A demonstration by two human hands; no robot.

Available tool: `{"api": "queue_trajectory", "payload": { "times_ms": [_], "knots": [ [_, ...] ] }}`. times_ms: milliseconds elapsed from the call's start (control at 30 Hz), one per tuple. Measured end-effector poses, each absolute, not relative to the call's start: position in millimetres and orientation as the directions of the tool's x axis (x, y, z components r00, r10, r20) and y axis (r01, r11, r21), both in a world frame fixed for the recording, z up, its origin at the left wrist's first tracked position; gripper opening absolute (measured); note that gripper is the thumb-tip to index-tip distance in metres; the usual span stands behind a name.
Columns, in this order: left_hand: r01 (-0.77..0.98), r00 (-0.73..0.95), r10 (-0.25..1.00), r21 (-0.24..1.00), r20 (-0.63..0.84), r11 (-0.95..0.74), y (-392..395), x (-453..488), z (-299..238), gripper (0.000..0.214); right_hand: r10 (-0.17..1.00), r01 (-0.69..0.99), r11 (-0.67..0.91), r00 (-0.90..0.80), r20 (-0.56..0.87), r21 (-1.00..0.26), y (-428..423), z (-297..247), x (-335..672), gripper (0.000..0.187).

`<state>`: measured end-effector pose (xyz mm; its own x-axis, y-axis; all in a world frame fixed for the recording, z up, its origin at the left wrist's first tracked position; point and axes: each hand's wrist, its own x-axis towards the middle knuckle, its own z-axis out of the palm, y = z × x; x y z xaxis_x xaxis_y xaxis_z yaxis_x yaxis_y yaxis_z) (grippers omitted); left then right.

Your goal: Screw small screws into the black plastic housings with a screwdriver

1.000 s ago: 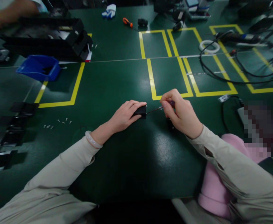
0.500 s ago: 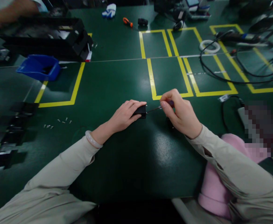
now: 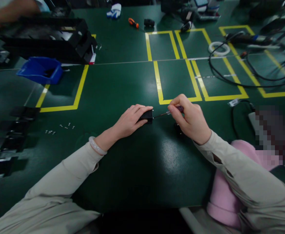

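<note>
My left hand is wrapped over a small black box-shaped part, pinning it on the green table. The part's right end shows beyond the fingers, with small shiny spots on it. In a pinch, my right hand holds a screwdriver with a dark handle. Its thin shaft points left, and the tip meets the right end of the black part. Partly under my right hand lies a small dark object, too hidden to name. Several small screws lie loose on the table, left of my left hand.
Several flat black pieces line the left side. A blue bin stands before a black crate; another person's arm is behind it. An orange-handled screwdriver lies far back. Black cables curl at right, near pink cloth.
My right hand has shifted very slightly, and the screwdriver handle has turned or tilted a little in its fingers. My left hand and the black part stay in place.
</note>
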<state>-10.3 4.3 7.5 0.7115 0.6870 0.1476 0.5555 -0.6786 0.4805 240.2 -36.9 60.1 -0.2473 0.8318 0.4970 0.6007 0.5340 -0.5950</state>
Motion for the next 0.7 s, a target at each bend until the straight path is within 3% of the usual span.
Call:
{"api": "queue_trajectory", "payload": {
  "times_ms": [67, 300, 400, 600, 700],
  "knots": [
    [0.557, 0.712, 0.687, 0.477, 0.147, -0.679, 4.3, -10.1, 7.4, 0.048, 0.836, 0.597, 0.525, -0.232, 0.497, -0.606, -36.7, 59.0, 239.8, 0.002],
    [0.549, 0.716, 0.68, 0.473, 0.159, -0.688, 5.0, -9.9, 6.4, 0.048, 0.814, 0.611, 0.556, -0.26, 0.52, -0.564, -36.5, 57.6, 240.1, 0.011],
    [0.55, 0.715, 0.68, 0.47, 0.162, -0.691, 5.1, -10.2, 6.4, 0.047, 0.822, 0.605, 0.543, -0.243, 0.515, -0.582, -36.5, 57.7, 240.0, 0.004],
    [0.55, 0.718, 0.678, 0.469, 0.158, -0.692, 4.3, -10.3, 6.2, 0.048, 0.822, 0.615, 0.545, -0.26, 0.507, -0.569, -36.5, 58.8, 240.1, 0.013],
    [0.549, 0.714, 0.681, 0.476, 0.16, -0.687, 4.4, -9.9, 6.9, 0.047, 0.826, 0.595, 0.54, -0.239, 0.51, -0.596, -36.5, 58.8, 239.7, 0.004]
  ]
}}
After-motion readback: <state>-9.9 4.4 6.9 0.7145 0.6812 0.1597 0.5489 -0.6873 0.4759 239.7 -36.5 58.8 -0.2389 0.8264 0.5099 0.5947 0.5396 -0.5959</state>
